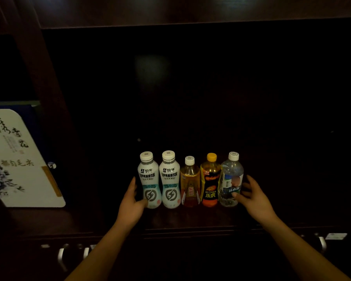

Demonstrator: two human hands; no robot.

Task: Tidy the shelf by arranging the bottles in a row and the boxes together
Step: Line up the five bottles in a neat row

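**Bottles:** five, in one row near the front edge of the shelf (190,220). Two are white, the first white bottle (149,185) and the second white bottle (170,185). One is an amber bottle (189,185), one an orange bottle (210,187) and one a clear bottle (230,183).

**Caps:** four white, one yellow.

**Boxes:** one white box (22,159), in the compartment to the left.

**Hands:** two, the left hand (130,205) and the right hand (253,199).

**Handles below the front edge:** three, the first handle (60,258), second handle (86,252) and third handle (323,244).
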